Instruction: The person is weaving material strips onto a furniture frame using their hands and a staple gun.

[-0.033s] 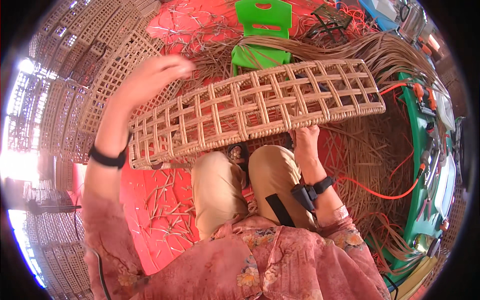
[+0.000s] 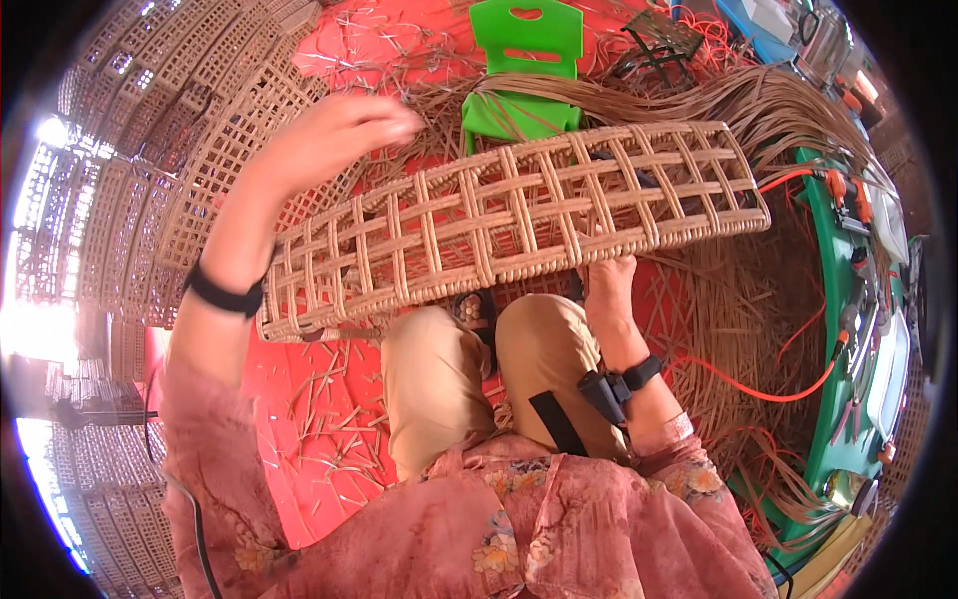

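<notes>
A long woven rattan basket (image 2: 479,225) with an open lattice and thick wrapped edges lies tilted across the space just beyond my knees. My right hand (image 2: 611,275) grips its near edge right of the middle, the fingers reaching in behind the lattice and partly hidden. Above the basket's far edge, toward the left, hovers my left hand (image 2: 344,140). Its fingers are stretched out to the right, slightly blurred, and I see nothing held in them. Black bands circle both wrists.
A small green chair (image 2: 524,65) stands beyond the basket. Long rattan strips (image 2: 718,100) sprawl behind and to the right. A green table (image 2: 823,399) with tools and an orange hose (image 2: 763,391) lies at the right. Stacked woven panels (image 2: 130,220) rise at the left; cut scraps litter the red floor covering.
My left hand has moved a little to the right and slightly up. The basket has shifted very slightly, while my right hand keeps its grip on the near edge.
</notes>
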Action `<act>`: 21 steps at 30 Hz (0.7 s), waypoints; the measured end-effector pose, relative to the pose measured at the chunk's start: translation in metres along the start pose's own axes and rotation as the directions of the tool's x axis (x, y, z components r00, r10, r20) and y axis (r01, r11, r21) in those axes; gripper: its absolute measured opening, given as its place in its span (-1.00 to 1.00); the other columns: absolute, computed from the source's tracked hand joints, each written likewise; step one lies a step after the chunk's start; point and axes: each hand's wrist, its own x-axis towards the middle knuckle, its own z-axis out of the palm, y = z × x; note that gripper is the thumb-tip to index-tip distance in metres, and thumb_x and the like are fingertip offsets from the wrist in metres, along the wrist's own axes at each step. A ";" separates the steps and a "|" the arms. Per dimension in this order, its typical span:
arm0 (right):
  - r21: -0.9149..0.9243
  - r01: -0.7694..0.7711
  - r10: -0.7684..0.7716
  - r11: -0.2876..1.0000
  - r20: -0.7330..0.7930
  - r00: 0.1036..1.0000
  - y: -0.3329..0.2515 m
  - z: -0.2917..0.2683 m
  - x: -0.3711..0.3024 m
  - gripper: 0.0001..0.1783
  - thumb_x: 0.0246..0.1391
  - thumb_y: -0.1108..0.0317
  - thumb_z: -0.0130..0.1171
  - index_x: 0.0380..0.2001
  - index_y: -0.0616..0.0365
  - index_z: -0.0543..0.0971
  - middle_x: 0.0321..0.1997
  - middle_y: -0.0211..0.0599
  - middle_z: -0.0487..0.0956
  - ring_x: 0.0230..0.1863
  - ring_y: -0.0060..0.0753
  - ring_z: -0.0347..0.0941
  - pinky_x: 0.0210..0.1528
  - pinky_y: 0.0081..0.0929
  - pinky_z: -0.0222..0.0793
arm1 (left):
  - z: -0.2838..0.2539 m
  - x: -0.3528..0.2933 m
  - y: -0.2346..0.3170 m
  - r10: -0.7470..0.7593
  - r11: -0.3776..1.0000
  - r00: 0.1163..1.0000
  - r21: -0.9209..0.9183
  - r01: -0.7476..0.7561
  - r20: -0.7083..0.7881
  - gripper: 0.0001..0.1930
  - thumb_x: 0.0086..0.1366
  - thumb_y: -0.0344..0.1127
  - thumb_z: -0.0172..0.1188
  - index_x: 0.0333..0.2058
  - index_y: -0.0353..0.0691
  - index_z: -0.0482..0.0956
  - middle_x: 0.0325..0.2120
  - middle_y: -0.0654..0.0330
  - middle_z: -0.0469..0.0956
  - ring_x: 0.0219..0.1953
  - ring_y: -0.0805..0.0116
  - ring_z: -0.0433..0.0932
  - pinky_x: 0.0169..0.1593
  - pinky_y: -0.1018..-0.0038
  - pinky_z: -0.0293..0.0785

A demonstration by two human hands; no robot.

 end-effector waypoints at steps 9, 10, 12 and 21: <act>0.132 -0.003 -0.023 0.991 0.196 0.980 0.019 -0.012 0.012 -0.55 0.20 0.21 0.21 0.07 0.19 0.43 0.04 -0.28 0.52 0.16 -0.28 0.42 0.22 -0.23 0.34 | 0.053 0.154 0.013 0.039 0.967 0.878 -0.239 0.087 0.478 -0.60 0.29 -0.11 0.22 -0.03 -0.27 0.60 -0.29 0.21 0.63 -0.22 0.45 0.59 -0.14 0.52 0.51; 0.146 -0.005 -0.016 0.989 0.143 0.990 0.023 -0.015 0.012 -0.63 0.21 0.27 0.18 0.02 0.19 0.47 -0.01 -0.32 0.54 0.09 -0.36 0.45 0.18 -0.27 0.38 | 0.059 0.157 0.011 0.046 0.953 0.851 -0.279 0.120 0.524 -0.60 0.27 -0.11 0.24 -0.03 -0.26 0.61 -0.33 0.23 0.62 -0.25 0.46 0.59 -0.17 0.53 0.51; 0.030 0.026 -0.032 0.999 0.189 0.982 0.023 -0.021 0.019 -0.71 0.21 0.30 0.17 -0.04 0.17 0.51 -0.10 -0.36 0.57 -0.04 -0.47 0.49 0.07 -0.37 0.45 | 0.059 0.158 0.021 0.026 0.939 0.849 -0.305 0.161 0.528 -0.62 0.27 -0.13 0.24 -0.04 -0.27 0.61 -0.37 0.26 0.62 -0.32 0.48 0.59 -0.24 0.54 0.53; -0.366 0.119 -0.078 0.923 0.126 0.989 0.027 -0.015 0.017 -0.85 0.21 0.42 0.18 -0.17 0.19 0.53 -0.40 -0.37 0.58 -0.46 -0.63 0.45 -0.41 -0.67 0.41 | 0.068 0.153 0.024 0.176 0.905 0.809 -0.416 0.091 0.561 -0.71 0.28 -0.32 0.19 -0.09 -0.35 0.62 -0.35 0.25 0.62 -0.35 0.54 0.55 -0.25 0.55 0.52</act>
